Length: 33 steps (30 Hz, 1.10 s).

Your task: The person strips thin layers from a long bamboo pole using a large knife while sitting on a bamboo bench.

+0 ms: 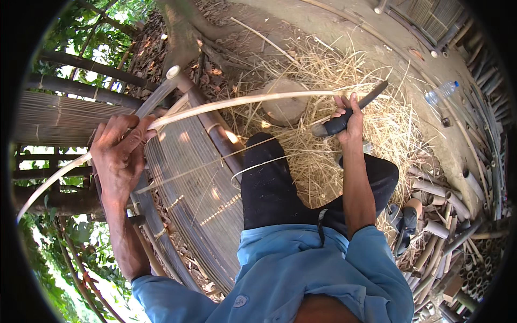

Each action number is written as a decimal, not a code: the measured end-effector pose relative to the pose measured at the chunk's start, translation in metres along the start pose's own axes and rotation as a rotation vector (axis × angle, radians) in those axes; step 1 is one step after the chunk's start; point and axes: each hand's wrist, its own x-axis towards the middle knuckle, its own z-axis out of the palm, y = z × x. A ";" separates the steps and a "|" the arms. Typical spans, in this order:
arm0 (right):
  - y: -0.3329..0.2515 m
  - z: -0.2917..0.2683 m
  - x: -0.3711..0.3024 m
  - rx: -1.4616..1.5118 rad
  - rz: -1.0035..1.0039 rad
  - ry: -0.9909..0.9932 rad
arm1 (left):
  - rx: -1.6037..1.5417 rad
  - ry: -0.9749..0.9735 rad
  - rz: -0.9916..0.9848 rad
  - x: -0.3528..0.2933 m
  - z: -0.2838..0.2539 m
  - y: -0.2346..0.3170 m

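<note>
A long, pale bamboo strip (242,100) arcs across the view in front of me. My left hand (119,148) is closed round it, and its far-left end curves down past that hand. At the other end my right hand (353,123) grips a knife (372,95) by its dark, wrapped handle. The blade points up and to the right. Near those right fingers the strip meets the knife; whether the edge is cutting into it cannot be made out. Two thin strips (207,163) stretch across beside my bent left leg.
To the left is a bamboo-slat bench (186,177) with a thick pole (207,116) along its edge. A round wooden block (285,102) sits among shavings (323,177). At right are a plastic bottle (442,92), sandals (405,226) and cut bamboo pieces (431,188).
</note>
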 end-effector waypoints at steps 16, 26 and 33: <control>0.100 0.042 -0.024 -0.049 0.328 0.165 | -1.289 1.090 -0.567 0.038 0.133 0.059; 0.101 -0.084 -0.008 -1.532 -0.232 -0.420 | -1.294 1.140 -0.382 0.066 0.118 0.031; 0.095 -0.120 0.022 -1.485 -0.161 -0.269 | -1.230 1.072 -0.207 0.111 0.120 0.056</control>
